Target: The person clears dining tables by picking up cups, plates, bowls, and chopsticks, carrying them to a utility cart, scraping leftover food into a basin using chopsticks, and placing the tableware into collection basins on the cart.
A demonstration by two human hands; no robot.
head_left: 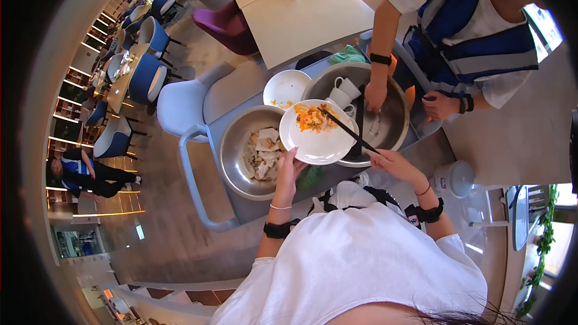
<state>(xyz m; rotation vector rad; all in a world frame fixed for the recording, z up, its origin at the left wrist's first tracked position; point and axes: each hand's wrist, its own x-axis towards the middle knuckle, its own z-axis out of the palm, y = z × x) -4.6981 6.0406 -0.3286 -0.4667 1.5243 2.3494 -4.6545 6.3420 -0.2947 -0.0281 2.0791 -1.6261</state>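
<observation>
My left hand (290, 171) grips the near edge of a white plate (319, 148), with orange food scraps (310, 117) along its far side. In my right hand (394, 164) is a pair of black chopsticks (349, 129), whose tips touch or hover just over the scraps; I cannot tell which. The plate is held above the gap between two large metal bowls. Crumpled tissues and food waste (265, 150) lie in the left bowl (232, 171). White cups (344, 90) stand in the right bowl (391, 135). Behind my plate is another soiled white plate (286, 86).
Both bowls rest on a grey cart with a handle (186, 174) at its left. Opposite, a co-worker's hand (376, 95) reaches into the right bowl. A green cloth (347, 55) lies at the cart's far edge. A lidded bucket (456, 179) stands on the floor to the right.
</observation>
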